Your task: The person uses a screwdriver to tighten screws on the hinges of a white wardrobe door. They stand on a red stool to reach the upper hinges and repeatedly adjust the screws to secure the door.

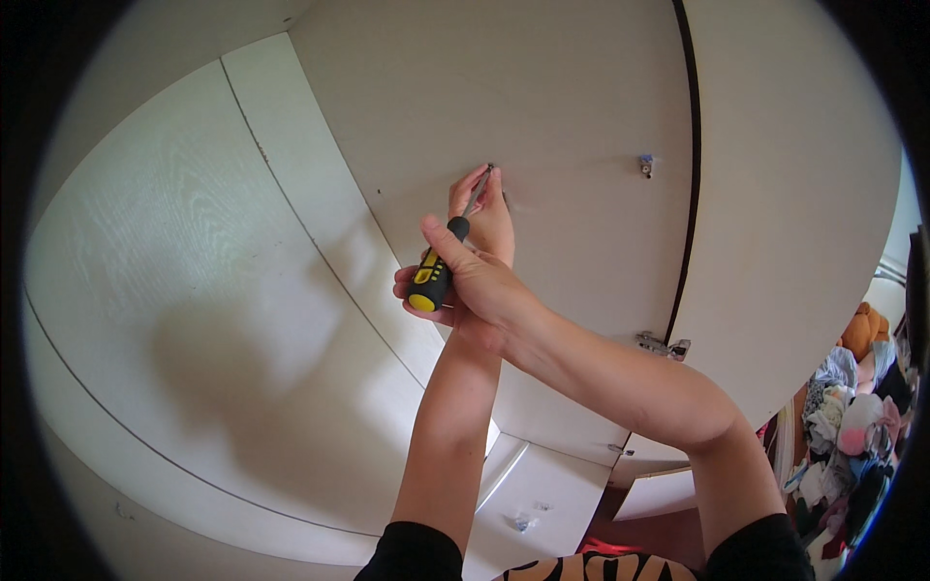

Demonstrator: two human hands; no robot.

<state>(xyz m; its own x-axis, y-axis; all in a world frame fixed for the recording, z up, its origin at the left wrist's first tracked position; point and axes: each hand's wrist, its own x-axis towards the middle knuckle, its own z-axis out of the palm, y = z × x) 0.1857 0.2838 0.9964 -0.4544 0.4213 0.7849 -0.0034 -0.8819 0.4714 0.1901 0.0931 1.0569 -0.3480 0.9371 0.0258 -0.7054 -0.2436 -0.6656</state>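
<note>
A screwdriver with a black and yellow handle lies in my right hand, its fingers and thumb closed round the grip. The shaft points up and away toward the beige cabinet panel. My left hand reaches up behind my right wrist, so the forearms cross. Its fingertips close round the screwdriver's tip at the panel. A small dark piece shows between those fingertips, too small to make out.
A small metal fitting sits on the panel to the right. Near my right forearm is a metal hinge beside the cabinet door. White boards fill the left. Clothes and soft toys are piled at the far right.
</note>
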